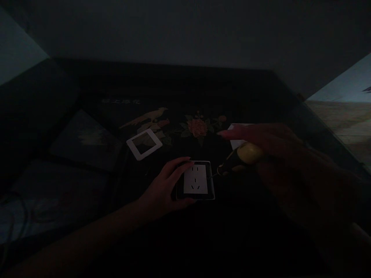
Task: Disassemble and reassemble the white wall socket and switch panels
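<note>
The scene is very dark. A white wall socket in a dark frame lies on the black table. My left hand grips the socket's left edge between thumb and fingers. My right hand holds a screwdriver with a yellow and black handle; its tip touches the socket's right edge. The index finger of that hand stretches out to the left.
A loose white square cover frame lies behind the socket to the left. The tabletop bears a painted bird and flower. A white object sits partly hidden behind my right hand. Dark flat items lie at left.
</note>
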Motion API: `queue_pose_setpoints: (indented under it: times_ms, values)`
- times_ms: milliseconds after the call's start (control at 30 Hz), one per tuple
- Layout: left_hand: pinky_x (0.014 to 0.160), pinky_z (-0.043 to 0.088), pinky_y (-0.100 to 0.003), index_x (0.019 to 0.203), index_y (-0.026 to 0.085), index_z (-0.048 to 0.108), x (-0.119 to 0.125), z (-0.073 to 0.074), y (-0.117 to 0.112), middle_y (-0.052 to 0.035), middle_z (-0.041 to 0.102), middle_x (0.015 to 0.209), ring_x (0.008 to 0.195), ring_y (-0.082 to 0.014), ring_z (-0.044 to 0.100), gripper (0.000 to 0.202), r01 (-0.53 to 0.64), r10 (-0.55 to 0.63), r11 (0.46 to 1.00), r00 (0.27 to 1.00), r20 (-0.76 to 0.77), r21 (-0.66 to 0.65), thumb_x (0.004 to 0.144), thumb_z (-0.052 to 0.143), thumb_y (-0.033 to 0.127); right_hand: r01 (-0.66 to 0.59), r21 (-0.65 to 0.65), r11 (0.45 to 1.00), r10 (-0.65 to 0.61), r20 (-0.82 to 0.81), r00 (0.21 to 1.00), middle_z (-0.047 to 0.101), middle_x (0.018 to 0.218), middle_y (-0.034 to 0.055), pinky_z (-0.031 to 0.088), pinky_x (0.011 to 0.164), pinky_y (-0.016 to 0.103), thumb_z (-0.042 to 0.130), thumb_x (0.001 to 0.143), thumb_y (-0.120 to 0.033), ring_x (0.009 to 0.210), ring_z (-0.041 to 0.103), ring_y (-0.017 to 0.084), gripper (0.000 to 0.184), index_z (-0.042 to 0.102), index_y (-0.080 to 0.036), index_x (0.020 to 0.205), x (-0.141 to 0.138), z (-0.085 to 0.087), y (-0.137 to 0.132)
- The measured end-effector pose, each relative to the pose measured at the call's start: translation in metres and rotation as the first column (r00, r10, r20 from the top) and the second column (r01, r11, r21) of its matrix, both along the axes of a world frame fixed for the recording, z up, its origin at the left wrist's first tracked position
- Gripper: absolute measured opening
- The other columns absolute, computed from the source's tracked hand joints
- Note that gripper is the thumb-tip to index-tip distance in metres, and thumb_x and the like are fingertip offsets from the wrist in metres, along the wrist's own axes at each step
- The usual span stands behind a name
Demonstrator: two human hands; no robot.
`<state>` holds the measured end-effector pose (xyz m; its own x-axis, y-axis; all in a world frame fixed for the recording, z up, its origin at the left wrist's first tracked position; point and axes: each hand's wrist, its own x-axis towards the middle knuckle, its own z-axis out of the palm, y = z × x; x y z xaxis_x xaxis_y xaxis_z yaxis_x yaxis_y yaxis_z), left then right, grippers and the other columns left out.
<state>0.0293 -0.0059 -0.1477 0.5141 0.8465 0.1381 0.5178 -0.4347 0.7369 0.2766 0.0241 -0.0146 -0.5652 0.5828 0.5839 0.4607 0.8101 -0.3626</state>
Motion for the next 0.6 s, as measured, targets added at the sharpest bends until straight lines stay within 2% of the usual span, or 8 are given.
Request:
queue_pose_setpoints:
  times_ms: [67,100,233,300,367,467,533,600]
  values:
    - [0.113,0.038,-0.060,0.149,0.033,0.026,0.0007,0.0007,0.0002,-0.0135,0.030,0.153,0.140,-0.0365,0.037,0.082,-0.001,0.001,1.000,1.000,0.003,0.006,0.083,0.073,0.039,-0.002,-0.055,0.998,0.002,0.000,1.000,0.069,0.118,0.0002,0.052,0.094,0.031,0.048,0.097,-0.013,0.110,0.064,0.018,0.044,0.054,-0.031,0.137,0.0006,0.0008,0.0004]
    - [0.112,0.038,-0.060,0.149,0.033,0.026,0.0010,0.0012,0.0003,-0.0136,0.031,0.153,0.140,-0.0363,0.037,0.082,-0.002,0.002,1.000,1.000,0.002,0.008,0.083,0.073,0.039,-0.004,-0.041,0.999,0.004,-0.013,1.000,0.070,0.114,-0.0003,0.052,0.093,0.030,0.051,0.096,-0.013,0.107,0.065,0.017,0.041,0.057,-0.031,0.133,0.0009,0.0001,0.0010]
    - [0.111,0.041,-0.059,0.148,0.032,0.027,0.0021,0.0027,0.0010,-0.0142,0.032,0.152,0.138,-0.0363,0.039,0.080,-0.004,0.004,1.000,1.000,-0.010,0.002,0.083,0.073,0.039,-0.011,0.117,0.993,0.016,-0.045,0.999,0.069,0.095,0.0005,0.052,0.087,0.032,0.065,0.091,-0.022,0.092,0.065,0.019,0.022,0.064,-0.028,0.112,0.0012,-0.0046,0.0034]
    - [0.110,0.042,-0.059,0.148,0.031,0.027,0.0021,0.0029,0.0010,-0.0144,0.031,0.152,0.138,-0.0361,0.039,0.080,-0.005,0.005,1.000,1.000,-0.019,0.002,0.083,0.073,0.038,-0.003,0.152,0.988,0.008,-0.031,0.999,0.068,0.095,0.0013,0.053,0.085,0.034,0.065,0.091,-0.026,0.090,0.065,0.020,0.021,0.063,-0.029,0.112,0.0012,-0.0038,0.0023]
    - [0.111,0.041,-0.059,0.148,0.031,0.026,0.0019,0.0029,0.0008,-0.0145,0.031,0.152,0.139,-0.0359,0.038,0.080,-0.007,0.007,1.000,1.000,-0.024,0.005,0.083,0.073,0.038,-0.017,0.123,0.992,0.016,0.010,1.000,0.069,0.103,0.0027,0.053,0.087,0.035,0.060,0.094,-0.025,0.096,0.066,0.022,0.025,0.061,-0.029,0.118,0.0015,-0.0003,-0.0005]
    - [0.111,0.040,-0.059,0.148,0.031,0.027,0.0017,0.0032,0.0006,-0.0144,0.031,0.153,0.139,-0.0360,0.037,0.080,-0.005,0.005,1.000,1.000,-0.020,0.000,0.083,0.073,0.038,-0.024,-0.012,1.000,0.025,0.071,0.997,0.068,0.116,0.0030,0.054,0.090,0.034,0.049,0.098,-0.021,0.106,0.065,0.021,0.033,0.056,-0.029,0.129,0.0022,0.0043,-0.0046]
    - [0.111,0.040,-0.060,0.147,0.032,0.027,0.0016,0.0036,0.0007,-0.0145,0.031,0.152,0.139,-0.0363,0.037,0.080,-0.003,0.003,1.000,1.000,-0.020,-0.004,0.082,0.073,0.038,-0.001,-0.054,0.999,0.003,0.046,0.999,0.069,0.110,0.0022,0.055,0.087,0.034,0.048,0.100,-0.026,0.100,0.066,0.020,0.029,0.058,-0.031,0.127,0.0023,0.0034,-0.0050]
    - [0.111,0.040,-0.060,0.148,0.031,0.027,0.0015,0.0040,0.0008,-0.0147,0.031,0.152,0.139,-0.0364,0.038,0.081,-0.003,0.003,1.000,1.000,-0.021,-0.006,0.082,0.074,0.039,0.036,-0.005,0.999,-0.036,-0.013,0.999,0.068,0.097,0.0025,0.055,0.084,0.034,0.057,0.097,-0.034,0.090,0.065,0.020,0.020,0.064,-0.029,0.115,0.0018,0.0001,-0.0034]
